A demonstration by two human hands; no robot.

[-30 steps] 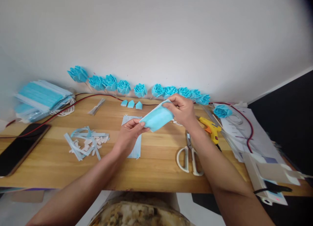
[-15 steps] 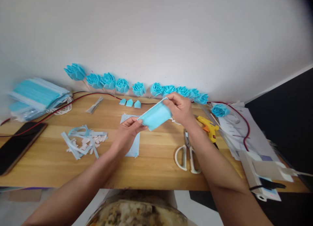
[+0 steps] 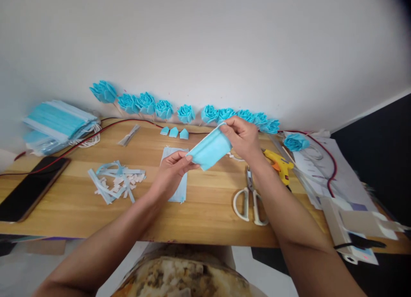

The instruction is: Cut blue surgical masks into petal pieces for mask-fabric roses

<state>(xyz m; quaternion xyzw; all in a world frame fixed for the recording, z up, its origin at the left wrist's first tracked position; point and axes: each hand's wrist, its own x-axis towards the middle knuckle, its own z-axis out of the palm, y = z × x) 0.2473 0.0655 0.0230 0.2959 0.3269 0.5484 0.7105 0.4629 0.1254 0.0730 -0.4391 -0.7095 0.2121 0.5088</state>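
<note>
My left hand (image 3: 175, 168) and right hand (image 3: 243, 138) pinch opposite ends of a blue sheet (image 3: 212, 149) above the bench (image 3: 205, 220), seemingly to hold it flat, with scissors (image 3: 250, 186) lying handles (image 3: 246, 203) toward me, likely for easy reach.

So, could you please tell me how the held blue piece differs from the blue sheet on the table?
The held piece is raised, slanting between the left hand and right hand; the sheet lies flat on the table. The held piece looks brighter blue, the sheet paler. Both are blue.
</note>
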